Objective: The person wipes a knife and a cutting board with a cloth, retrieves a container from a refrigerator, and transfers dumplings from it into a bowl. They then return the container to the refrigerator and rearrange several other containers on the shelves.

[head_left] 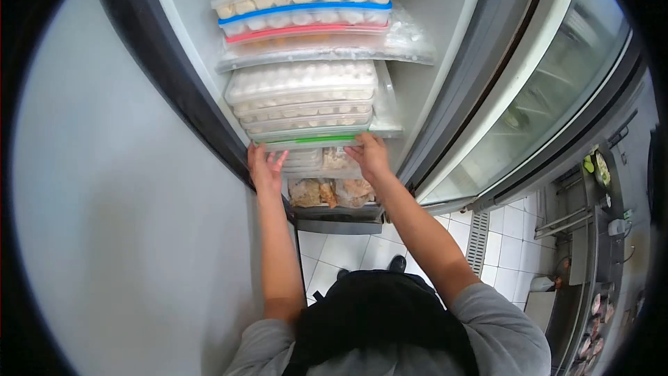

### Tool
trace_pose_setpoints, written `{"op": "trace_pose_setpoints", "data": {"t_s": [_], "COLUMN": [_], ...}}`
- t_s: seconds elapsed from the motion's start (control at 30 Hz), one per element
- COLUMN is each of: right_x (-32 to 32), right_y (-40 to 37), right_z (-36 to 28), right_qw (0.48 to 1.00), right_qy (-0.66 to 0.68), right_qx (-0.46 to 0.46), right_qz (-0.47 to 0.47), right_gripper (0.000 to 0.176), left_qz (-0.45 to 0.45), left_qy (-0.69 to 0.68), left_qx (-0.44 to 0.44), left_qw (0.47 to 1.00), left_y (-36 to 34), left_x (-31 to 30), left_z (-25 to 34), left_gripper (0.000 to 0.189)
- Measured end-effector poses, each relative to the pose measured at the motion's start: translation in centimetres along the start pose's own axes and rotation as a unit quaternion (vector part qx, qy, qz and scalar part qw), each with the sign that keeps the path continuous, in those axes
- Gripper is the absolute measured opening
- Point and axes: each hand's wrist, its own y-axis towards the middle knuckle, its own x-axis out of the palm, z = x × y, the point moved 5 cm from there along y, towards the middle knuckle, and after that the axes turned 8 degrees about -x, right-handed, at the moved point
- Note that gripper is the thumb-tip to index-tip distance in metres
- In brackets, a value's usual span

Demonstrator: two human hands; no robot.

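Note:
A stack of clear plastic food containers point(303, 87) with pale, rounded pieces inside sits on the middle shelf of an upright fridge. At the bottom of it is a flat container with a green edge point(316, 140). My left hand point(266, 169) grips this container's front left corner, some fingers spread below the rim. At the front right corner my right hand point(369, 157) holds the same container, its fingers curled at the edge. The undersides of the container and some fingertips are hidden.
Above, more containers with a blue lid point(306, 9) and a red lid point(306, 30) rest on a shelf. Bagged food point(313, 193) lies below. A fridge door point(139, 188) stands at left, a glass door point(536, 97) at right. A floor drain point(477, 240) and counter are at right.

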Motion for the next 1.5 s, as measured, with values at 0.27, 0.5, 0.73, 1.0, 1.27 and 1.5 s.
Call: {"op": "trace_pose_setpoints", "data": {"t_s": [0.27, 0.5, 0.73, 1.0, 1.27, 1.5], "right_x": [2.7, 0.8, -0.6, -2.9, 0.4, 1.9], "right_y": [-1.0, -3.9, -2.1, -0.7, -1.7, -3.7], "right_z": [0.4, -2.4, -2.3, -7.8, -9.2, -8.2], "right_qw": [0.990, 0.996, 0.994, 0.877, 0.940, 0.985], "right_qy": [-0.031, -0.022, -0.001, -0.438, -0.304, -0.107], "right_qx": [-0.112, -0.072, -0.073, -0.190, -0.147, -0.118], "right_qz": [0.077, 0.051, 0.085, -0.061, -0.053, -0.066], "right_gripper": [0.058, 0.068, 0.071, 0.061, 0.046, 0.043], "left_qz": [0.128, 0.161, 0.174, 0.145, 0.044, 0.098], "left_qy": [0.072, 0.078, 0.046, 0.066, 0.149, 0.066], "left_qx": [0.012, 0.063, 0.069, 0.076, 0.072, 0.034], "left_qw": [0.989, 0.982, 0.981, 0.984, 0.985, 0.992], "left_y": [-1.7, -6.6, -7.1, -4.7, -2.9, -3.4], "left_x": [2.4, 3.8, 4.6, 4.1, 2.4, 1.5], "left_z": [0.6, -1.0, -3.1, -2.8, -1.1, -2.2], "left_gripper": [0.057, 0.049, 0.047, 0.053, 0.054, 0.070]}}
